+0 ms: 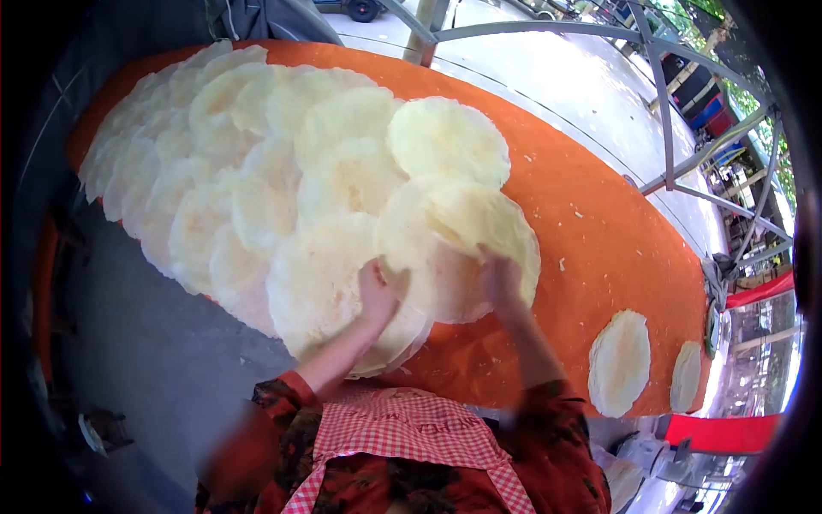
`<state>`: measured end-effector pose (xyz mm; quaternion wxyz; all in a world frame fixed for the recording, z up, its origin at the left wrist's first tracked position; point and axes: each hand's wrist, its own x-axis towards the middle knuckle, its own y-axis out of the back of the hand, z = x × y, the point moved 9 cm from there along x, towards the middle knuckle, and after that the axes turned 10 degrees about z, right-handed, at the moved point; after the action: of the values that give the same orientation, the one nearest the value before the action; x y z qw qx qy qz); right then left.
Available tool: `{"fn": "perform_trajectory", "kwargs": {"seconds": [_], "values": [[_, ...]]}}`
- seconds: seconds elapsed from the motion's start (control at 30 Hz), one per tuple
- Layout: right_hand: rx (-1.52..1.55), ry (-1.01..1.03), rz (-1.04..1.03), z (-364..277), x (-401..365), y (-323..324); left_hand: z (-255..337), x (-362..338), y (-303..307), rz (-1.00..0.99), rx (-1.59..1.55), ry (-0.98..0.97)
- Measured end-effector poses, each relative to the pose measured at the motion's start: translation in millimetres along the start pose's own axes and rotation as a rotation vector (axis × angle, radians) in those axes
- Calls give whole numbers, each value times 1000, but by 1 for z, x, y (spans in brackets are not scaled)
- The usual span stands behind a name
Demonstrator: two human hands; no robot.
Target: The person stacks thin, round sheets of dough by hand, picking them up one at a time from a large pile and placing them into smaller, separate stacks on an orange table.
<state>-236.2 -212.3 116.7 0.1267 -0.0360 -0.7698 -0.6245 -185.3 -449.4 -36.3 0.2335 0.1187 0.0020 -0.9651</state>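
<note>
Thin round flatbreads [338, 184] overlap in many layers across the orange table. My right hand [499, 278], slightly blurred, is closed on the edge of a pale flatbread [484, 221], whose near side is bent up in a fold. To its left, my left hand [379, 294] rests over another flatbread [317, 278] near the table's front edge. Its fingers are curled, with the thumb a little apart; what they grip, if anything, is hidden. Below both hands, the rim of a flatbread overhangs toward the checked apron [411, 428].
The orange tabletop [599, 248] bears small white crumbs. Two separate stacks of flatbreads, a larger one [620, 364] and a narrower one [685, 377], lie at the right end. A grey metal frame [539, 30] stands beyond the far edge. Grey floor [163, 343] shows at left.
</note>
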Motion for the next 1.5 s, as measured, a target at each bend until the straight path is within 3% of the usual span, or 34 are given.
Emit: {"fn": "perform_trajectory", "kwargs": {"seconds": [0.03, 0.13, 0.17, 0.3, 0.37, 0.47, 0.57, 0.67, 0.8, 0.87, 0.97, 1.0, 1.07, 1.1, 1.2, 1.27, 1.3, 1.33, 1.37, 1.4, 1.43, 1.5], "values": [[13, 81, 135, -14, 12, 37, -1, 12, 16, 97, 72, -111], [-45, 127, 199, -50, 1, 38, -30, 8, 11, -49, -66, 252], [-64, 120, 161, -65, -9, 18, -33, 3, 6, -97, -144, 364], [-168, 196, 53, -86, -55, -116, -30, 4, -11, -284, -292, 422], [-120, 159, 139, -88, -59, -121, -25, 12, -10, -340, -297, 447], [-23, 99, -81, -88, -54, -109, -31, 2, -12, -387, -349, 551], [12, 208, 153, -106, -64, -83, -23, 3, -17, -516, -317, 603], [93, 156, 293, -116, -74, -75, -28, 7, -35, -637, -395, 533], [261, -240, 157, -55, -63, -109, 5, -2, -33, -714, -421, 589], [5, -226, -112, -22, -32, -118, 21, -3, -31, -747, -407, 601], [-213, -284, -245, 42, 79, -33, 35, 4, -26, -707, -444, 570], [-77, -372, -26, 34, 114, 39, 38, 10, -21, -673, -450, 556], [-241, -247, 123, 8, 179, 147, 48, 34, -17, -581, -470, 515], [-290, -108, 234, 32, 218, 168, 51, 52, -20, -534, -484, 497], [-278, -31, 381, 1, 242, 214, 50, 96, -42, -481, -453, 439], [-273, 26, 505, -24, 233, 195, 44, 128, -58, -467, -415, 407], [-327, 40, 402, -27, 234, 157, 41, 144, -69, -467, -469, 422], [-166, 19, 376, -31, 225, 121, 34, 156, -76, -465, -520, 439], [-111, 78, 514, -40, 214, 88, 32, 168, -82, -463, -571, 455], [82, 255, 518, -7, 224, 2, 45, 172, -83, -402, -601, 451], [67, 315, 578, -20, 213, -36, 51, 178, -89, -367, -606, 444], [-58, 230, 257, -15, 206, -130, 55, 186, -100, -299, -605, 444]]}}
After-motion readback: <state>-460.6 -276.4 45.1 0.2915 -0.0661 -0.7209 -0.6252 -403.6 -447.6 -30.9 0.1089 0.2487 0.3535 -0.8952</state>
